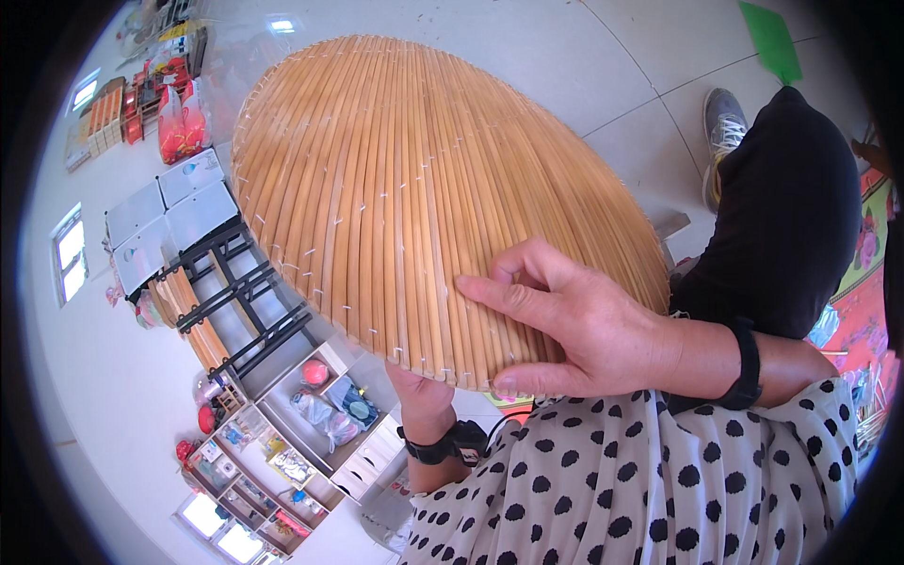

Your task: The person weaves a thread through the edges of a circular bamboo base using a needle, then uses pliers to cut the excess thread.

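Observation:
A large round mat [405, 179] of tan stalks lies slanted in front of me. Its stalks run side by side, with rows of short white stitches across them and along the rim. My right hand [589, 325] rests on its near part, fingers apart. The index fingertip touches the stalks, the thumb lies along the near rim and another finger is bent. My left hand [417, 388] reaches under the near left rim; the mat hides its fingers.
Below the mat is a light tiled floor [621, 56]. A green plastic piece [774, 42] lies far right, near a grey shoe [725, 122] and a black-trousered leg [782, 217]. On the left stand a black metal frame [240, 282], red-and-white bags [184, 122] and a filled shelf [254, 461].

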Demonstrator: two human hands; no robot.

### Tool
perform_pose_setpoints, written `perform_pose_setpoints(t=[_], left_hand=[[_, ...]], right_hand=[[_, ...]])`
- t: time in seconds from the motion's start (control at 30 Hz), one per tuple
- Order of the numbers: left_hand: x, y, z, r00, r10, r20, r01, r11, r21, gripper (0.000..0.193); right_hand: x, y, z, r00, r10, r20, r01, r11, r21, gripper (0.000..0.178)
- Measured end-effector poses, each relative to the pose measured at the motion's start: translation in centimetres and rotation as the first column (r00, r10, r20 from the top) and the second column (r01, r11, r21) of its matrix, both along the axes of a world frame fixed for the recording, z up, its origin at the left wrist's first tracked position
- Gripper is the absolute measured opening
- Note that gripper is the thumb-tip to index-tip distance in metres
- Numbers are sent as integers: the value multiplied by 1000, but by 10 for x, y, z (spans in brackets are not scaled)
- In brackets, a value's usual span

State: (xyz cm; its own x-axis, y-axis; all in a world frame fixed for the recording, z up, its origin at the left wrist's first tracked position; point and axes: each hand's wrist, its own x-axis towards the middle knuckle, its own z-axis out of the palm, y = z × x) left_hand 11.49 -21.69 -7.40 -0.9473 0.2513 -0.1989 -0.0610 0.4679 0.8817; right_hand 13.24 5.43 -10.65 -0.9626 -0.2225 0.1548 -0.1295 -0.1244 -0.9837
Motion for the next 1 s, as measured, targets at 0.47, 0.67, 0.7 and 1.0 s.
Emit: perform_pose_setpoints(t=[0.47, 0.67, 0.7, 1.0], left_hand=[[-6, -9, 11, 968, -216, -128, 184, 958, -221, 46], [-29, 42, 55, 968, 225, 115, -250, 800, 546, 52], [-32, 53, 64, 960, 237, 147, -278, 791, 544, 52], [-47, 91, 77, 944, 294, 151, -321, 925, 205, 55]], right_hand=[[0, 1, 9, 1000, 5, -27, -4, 1000, 23, 78], [2, -1, 15, 999, 27, -23, -25, 998, 53, 89], [4, -2, 17, 999, 39, -14, -38, 998, 59, 90], [14, -9, 16, 993, -29, -110, 46, 988, 149, 90]])
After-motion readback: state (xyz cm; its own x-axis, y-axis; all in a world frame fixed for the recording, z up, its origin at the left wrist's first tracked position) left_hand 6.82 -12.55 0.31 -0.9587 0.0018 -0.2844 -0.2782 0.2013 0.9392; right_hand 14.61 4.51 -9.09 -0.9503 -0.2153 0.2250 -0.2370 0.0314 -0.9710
